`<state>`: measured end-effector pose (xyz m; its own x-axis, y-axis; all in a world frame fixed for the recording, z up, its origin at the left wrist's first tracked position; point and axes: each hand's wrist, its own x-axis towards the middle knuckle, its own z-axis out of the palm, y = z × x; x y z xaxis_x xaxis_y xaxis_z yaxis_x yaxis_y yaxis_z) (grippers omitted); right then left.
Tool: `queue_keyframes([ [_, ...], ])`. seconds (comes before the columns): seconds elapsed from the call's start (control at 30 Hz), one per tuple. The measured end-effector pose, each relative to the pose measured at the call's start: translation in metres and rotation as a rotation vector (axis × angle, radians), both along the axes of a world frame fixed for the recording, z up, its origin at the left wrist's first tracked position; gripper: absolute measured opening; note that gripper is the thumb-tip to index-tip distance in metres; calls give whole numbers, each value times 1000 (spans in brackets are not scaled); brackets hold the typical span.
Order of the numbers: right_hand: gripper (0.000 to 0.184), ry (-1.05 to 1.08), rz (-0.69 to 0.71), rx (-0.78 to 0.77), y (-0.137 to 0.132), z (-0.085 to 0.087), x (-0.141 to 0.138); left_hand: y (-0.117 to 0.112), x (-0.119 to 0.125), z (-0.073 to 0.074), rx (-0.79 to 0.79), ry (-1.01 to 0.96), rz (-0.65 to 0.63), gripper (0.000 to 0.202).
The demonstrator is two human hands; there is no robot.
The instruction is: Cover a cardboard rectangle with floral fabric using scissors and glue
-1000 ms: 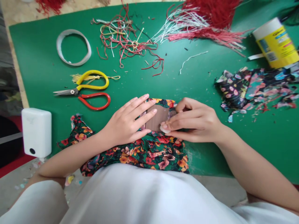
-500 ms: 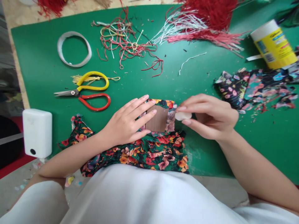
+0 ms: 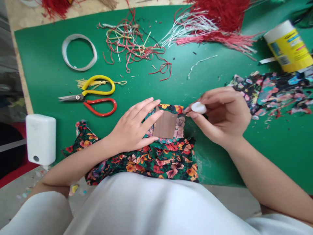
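Note:
My left hand (image 3: pixel 132 129) lies flat with fingers stretched out, pressing on a brown card piece (image 3: pixel 165 125) that sits on floral fabric (image 3: pixel 156 160) at the near edge of the green mat (image 3: pixel 146 85). My right hand (image 3: pixel 223 116) is lifted just right of the card, its fingers pinched around a small white round chalk-like piece (image 3: pixel 198 107). The fabric's far edge is folded over the card's top and right side.
Scissors with one yellow and one red handle (image 3: pixel 94 96) lie left of my hands. A white tape ring (image 3: pixel 78 52), tangled red cords (image 3: pixel 133 45), red tassel strands (image 3: pixel 215 23), a yellow glue bottle (image 3: pixel 288 45), dark floral scraps (image 3: pixel 271 93) and a white box (image 3: pixel 40 138) surround them.
My right hand has lifted off the card and fabric and moved up and to the right, turning the white piece into view. My left hand has stayed in place.

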<state>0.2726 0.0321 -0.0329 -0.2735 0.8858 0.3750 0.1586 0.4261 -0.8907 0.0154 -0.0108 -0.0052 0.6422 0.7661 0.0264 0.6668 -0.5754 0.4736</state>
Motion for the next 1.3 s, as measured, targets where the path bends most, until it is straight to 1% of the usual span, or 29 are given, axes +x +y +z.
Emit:
queue_keyframes([
  [0.07,35,14,-33,-3,-1,-1,-1,1,-1,-1,5,-33,13,64],
  [0.1,33,-19,-71,16,-2,-1,-1,1,-1,-2,10,-51,20,63],
  [0.23,28,-261,-254,121,-4,-1,0,2,-3,-4,63,-126,37,62],
  [0.3,26,-390,-317,160,-5,0,1,1,-3,-5,102,-161,37,62],
  [0.37,22,-515,-341,176,-4,3,1,1,-4,-6,139,-196,39,62],
  [0.43,18,-607,-329,165,-3,5,1,2,-4,-6,169,-233,48,63],
  [0.5,18,-650,-307,174,-2,7,0,2,-4,-6,188,-281,60,67],
  [0.57,24,-640,-288,263,-2,9,0,3,-3,-5,175,-344,70,71],
  [0.67,34,-569,-198,454,-3,10,0,5,-3,-3,91,-471,52,80],
  [0.73,37,-536,-90,512,-4,11,0,5,-3,-2,11,-552,16,86],
  [0.8,34,-511,0,515,-6,11,1,5,-2,-2,-73,-613,-25,91],
  [0.83,29,-498,23,505,-6,12,1,6,-2,-2,-115,-635,-43,91],
  [0.93,15,-464,46,496,-8,14,2,6,-2,-3,-252,-674,-92,91],
  [1.07,15,-437,85,544,-8,14,3,6,-5,-4,-483,-720,-116,93],
  [1.1,14,-438,102,562,-8,14,3,5,-5,-4,-543,-749,-103,92],
  [1.17,9,-459,139,597,-8,14,4,4,-5,-3,-656,-816,-29,85],
  [1.23,8,-482,171,619,-8,13,5,3,-4,-1,-735,-853,88,71],
  [1.3,8,-496,193,604,-8,11,6,4,-3,2,-776,-828,193,57],
])
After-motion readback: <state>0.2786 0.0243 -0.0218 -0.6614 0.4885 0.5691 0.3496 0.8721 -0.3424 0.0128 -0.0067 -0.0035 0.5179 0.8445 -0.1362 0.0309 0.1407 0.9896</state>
